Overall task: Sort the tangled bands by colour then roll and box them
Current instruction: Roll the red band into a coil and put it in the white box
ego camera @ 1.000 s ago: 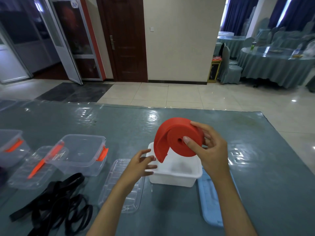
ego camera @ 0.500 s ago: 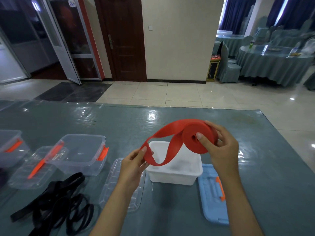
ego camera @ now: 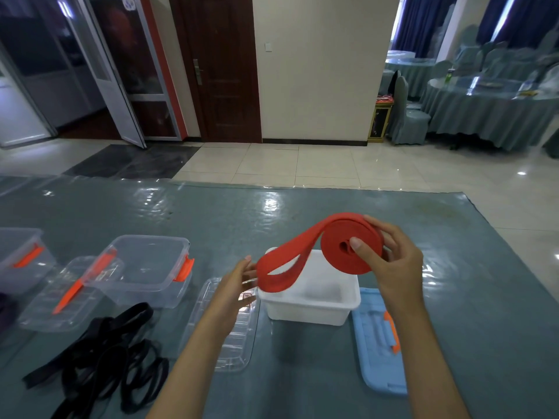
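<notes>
While right hand (ego camera: 393, 261) grips red band (ego camera: 348, 252) (rolled) — tail runs down-left

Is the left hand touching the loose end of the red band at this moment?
Touching. The head view shows the left hand with its fingers against the hanging loop of the red band, while the right hand grips the rolled part above the white box.

Both bare forearms reach toward 12 o'clock. The right hand (ego camera: 390, 261) is raised, its fingers and thumb curled in a grip; the left hand (ego camera: 234, 282) sits lower toward 9 o'clock, fingers extended.
</notes>
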`<state>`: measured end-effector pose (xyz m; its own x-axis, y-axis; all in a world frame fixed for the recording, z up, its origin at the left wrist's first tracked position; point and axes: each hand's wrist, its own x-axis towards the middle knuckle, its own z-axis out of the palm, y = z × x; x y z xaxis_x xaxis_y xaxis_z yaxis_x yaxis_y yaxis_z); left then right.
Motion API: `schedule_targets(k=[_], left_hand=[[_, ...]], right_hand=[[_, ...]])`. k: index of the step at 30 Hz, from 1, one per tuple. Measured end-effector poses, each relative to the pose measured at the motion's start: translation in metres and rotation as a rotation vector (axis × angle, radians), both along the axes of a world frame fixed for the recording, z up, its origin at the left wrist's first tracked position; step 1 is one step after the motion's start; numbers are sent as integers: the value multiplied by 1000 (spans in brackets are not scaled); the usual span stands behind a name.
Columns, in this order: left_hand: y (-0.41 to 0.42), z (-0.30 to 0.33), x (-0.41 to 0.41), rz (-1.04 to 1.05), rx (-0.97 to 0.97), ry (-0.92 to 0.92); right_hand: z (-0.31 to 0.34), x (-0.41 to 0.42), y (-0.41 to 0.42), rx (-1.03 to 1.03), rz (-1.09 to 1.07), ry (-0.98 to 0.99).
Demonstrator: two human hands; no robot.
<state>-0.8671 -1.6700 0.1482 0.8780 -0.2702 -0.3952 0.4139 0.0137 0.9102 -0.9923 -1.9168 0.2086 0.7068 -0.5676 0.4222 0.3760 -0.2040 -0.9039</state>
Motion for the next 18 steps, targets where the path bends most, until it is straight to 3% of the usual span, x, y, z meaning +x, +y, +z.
schedule_targets(k=[2, 4, 6, 9, 18], left_hand=[[-6, 7, -3, 42, 121, -158], [-12, 21, -4, 1, 70, -376], [-19, 41, -5, -189, 0, -535], [-28, 63, -9, -482, 89, -713], [-22, 66, -6, -558, 6, -697]], right_hand=[[4, -2, 2, -52, 69, 16], [6, -1, 4, -98, 124, 44], [8, -1, 9, -106, 180, 71], [10, -3, 14, -112, 280, 104], [16, -10, 16, -142, 346, 173]])
